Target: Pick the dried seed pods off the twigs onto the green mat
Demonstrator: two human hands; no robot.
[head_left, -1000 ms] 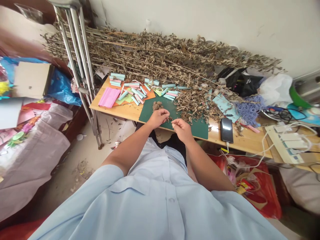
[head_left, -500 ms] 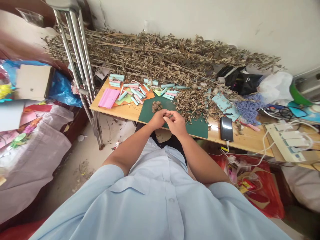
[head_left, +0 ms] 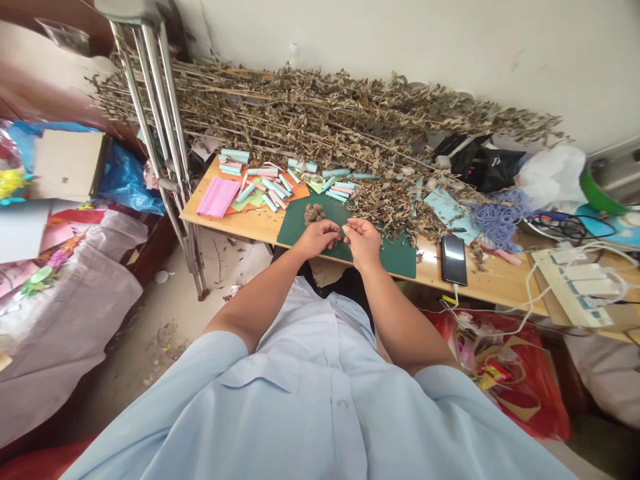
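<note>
Over the green cutting mat (head_left: 400, 261), my left hand (head_left: 319, 239) is closed, its fingers curled and pinching. Just to its right, my right hand (head_left: 363, 243) is closed too, thumb and fingertips together. A small dark bit of dried leaf (head_left: 343, 233) shows between the two sets of fingertips; its exact shape is too small to tell. Behind my left hand lies a clump of crumpled dried leaves (head_left: 314, 213) on the mat. A loose heap of dried leaves (head_left: 387, 207) spreads behind and right of my right hand.
Long dried stalks (head_left: 300, 100) lie along the wall. Colored paper rolls (head_left: 273, 187) and a pink paper stack (head_left: 218, 197) sit left on the table. A phone (head_left: 454, 260), purple yarn (head_left: 501, 217) and a power strip (head_left: 573, 287) are right. Metal crutches (head_left: 160, 107) lean at the left.
My hands have drawn apart from touching, the right moving a little to the right. A narrow gap now separates their fingertips. The leaf clump and heap look the same.
</note>
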